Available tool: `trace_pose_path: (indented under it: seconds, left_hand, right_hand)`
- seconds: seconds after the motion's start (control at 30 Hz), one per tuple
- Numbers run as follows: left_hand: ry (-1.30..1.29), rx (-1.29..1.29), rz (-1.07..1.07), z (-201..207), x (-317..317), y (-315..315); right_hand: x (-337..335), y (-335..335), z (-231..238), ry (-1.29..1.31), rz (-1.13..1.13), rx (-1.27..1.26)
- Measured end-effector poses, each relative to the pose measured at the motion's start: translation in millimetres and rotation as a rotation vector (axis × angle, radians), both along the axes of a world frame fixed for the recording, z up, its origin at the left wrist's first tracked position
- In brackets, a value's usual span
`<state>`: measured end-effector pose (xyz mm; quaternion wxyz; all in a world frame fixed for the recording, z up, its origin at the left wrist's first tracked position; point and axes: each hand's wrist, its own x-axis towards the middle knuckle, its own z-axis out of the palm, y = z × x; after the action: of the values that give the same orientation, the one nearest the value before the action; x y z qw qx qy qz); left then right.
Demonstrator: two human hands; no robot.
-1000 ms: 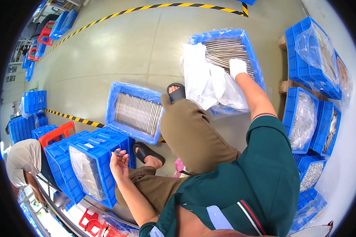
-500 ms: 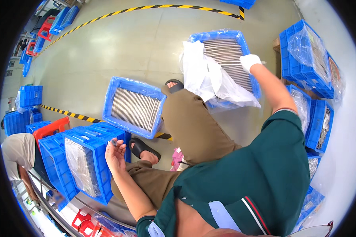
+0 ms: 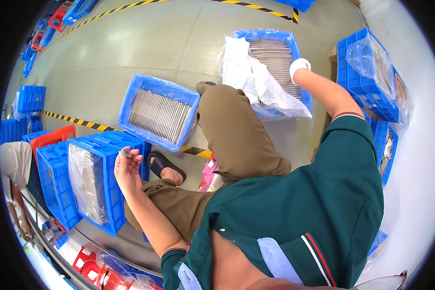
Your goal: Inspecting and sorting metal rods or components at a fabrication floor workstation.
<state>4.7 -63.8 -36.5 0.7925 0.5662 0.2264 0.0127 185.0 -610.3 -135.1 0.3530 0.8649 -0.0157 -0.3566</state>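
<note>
My left hand, bare with its palm turned up, pinches a small round grey piece between thumb and fingertips beside the stacked crates. My right hand wears a white glove and is closed over the right side of a lined blue crate. Rows of thin metal rods fill that crate, partly covered by a white sheet. A metal rod shows faintly at the glove, mostly hidden by the hand. Between my hands another lined blue crate holds a row of metal rods.
Blue crates stand close at my left, with a red stool and a bending person beyond. More blue crates line the wall at right. My foot in a black sandal rests near the middle crate; striped tape marks the floor.
My right hand has turned, so the rod that lay crosswise in it now barely shows. My left hand still pinches the round piece. The whole view has shifted slightly.
</note>
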Motion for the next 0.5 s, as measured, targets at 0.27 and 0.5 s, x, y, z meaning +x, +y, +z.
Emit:
trace_pose_path:
  seconds: [0.27,0.5]
  left_hand:
    - [-0.061,-0.009,0.03,4.3,-12.3,9.3]
    - [-0.102,-0.068,0.006,8.8,-2.6,0.8]
  right_hand:
    - [-55.0,-32.3,1.1,-0.297,0.0,0.275]
    - [-74.0,8.4,69.0,-0.459,-0.257,0.913]
